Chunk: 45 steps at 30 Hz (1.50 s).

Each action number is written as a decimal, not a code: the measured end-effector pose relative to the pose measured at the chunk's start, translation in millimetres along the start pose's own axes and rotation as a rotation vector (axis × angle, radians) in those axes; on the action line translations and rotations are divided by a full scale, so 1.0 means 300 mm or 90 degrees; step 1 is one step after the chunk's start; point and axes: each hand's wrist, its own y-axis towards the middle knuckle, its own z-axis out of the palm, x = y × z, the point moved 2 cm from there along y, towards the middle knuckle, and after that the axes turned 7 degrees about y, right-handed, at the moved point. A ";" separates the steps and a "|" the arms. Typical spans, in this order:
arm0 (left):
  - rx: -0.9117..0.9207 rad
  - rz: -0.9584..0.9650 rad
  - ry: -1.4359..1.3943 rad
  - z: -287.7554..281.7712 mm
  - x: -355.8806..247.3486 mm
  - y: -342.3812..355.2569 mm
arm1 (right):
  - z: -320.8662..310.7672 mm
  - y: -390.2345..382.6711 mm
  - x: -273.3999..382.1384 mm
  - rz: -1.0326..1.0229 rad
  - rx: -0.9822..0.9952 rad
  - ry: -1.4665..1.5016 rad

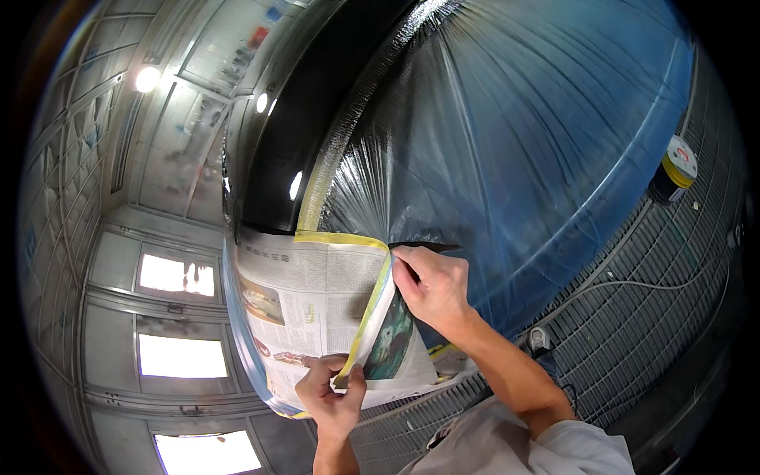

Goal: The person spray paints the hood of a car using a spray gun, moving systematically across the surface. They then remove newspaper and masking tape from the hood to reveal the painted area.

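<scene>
Sheets of newspaper [297, 277] cover the lower end of a glossy black car body panel [317, 79]. Yellow masking tape [369, 321] runs along the paper's top and down its right edge. Near that strip's lower end, my left hand [332, 396] pinches the taped newspaper edge between thumb and fingers. At the upper corner, my right hand [435, 286] is closed on the same edge, its fingertips partly hidden. Between my hands the strip stretches fairly straight. Clear, wrinkled masking film [507, 158] spreads over the body beside the paper, with blue showing beneath.
Metal floor grating [633, 317] lies to the right, crossed by a thin hose [609, 285]. A black and yellow can with a white top [673, 170] stands there. Bright windows [178, 356] and grey wall panels line the left. My shoe [539, 339] shows beside the covered body.
</scene>
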 end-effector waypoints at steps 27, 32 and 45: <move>-0.096 0.018 0.051 -0.060 -0.006 -0.073 | 0.027 -0.029 0.022 0.176 -0.088 0.126; -0.087 0.019 0.023 -0.057 0.005 -0.072 | 0.020 -0.015 0.035 0.108 -0.013 0.069; -0.073 0.084 0.012 -0.060 -0.009 -0.059 | 0.028 0.074 0.020 -0.139 0.096 -0.174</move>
